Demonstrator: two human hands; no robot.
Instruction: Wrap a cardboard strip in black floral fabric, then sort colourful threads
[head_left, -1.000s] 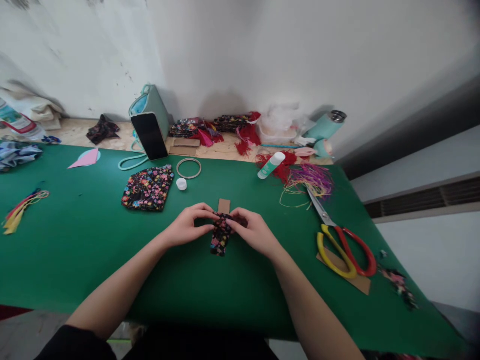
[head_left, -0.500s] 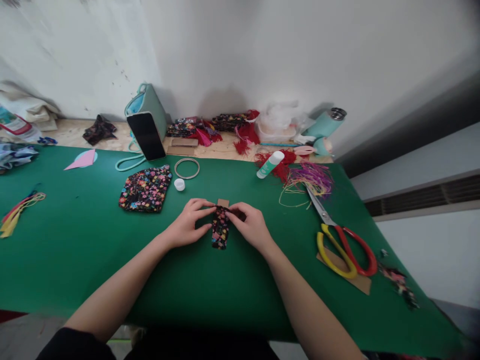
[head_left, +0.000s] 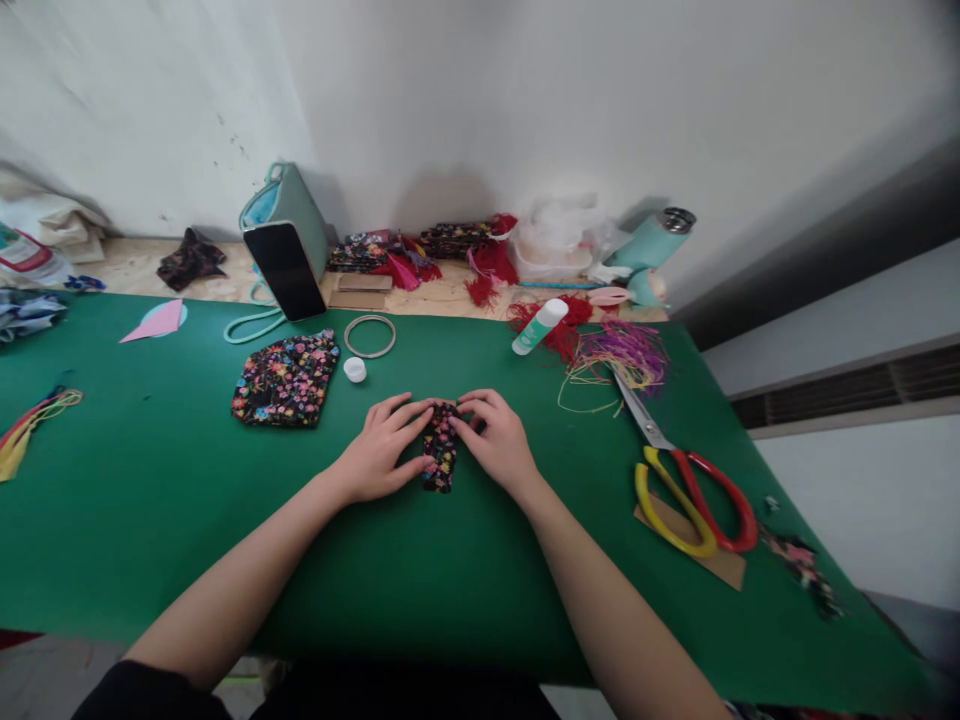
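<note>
While both hands press the floral fabric strip [head_left: 439,458] flat on the green table [head_left: 150,520], it lies well in front of the glue stick [head_left: 539,327]. The left hand [head_left: 379,450] and right hand [head_left: 495,442] pinch it from either side with narrowed fingers. Even pressure from both sides would likely keep the wrap smooth and unwrinkled.

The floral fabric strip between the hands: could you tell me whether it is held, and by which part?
Both hands, left hand and right hand, pinch the floral fabric strip at its upper end.
</note>
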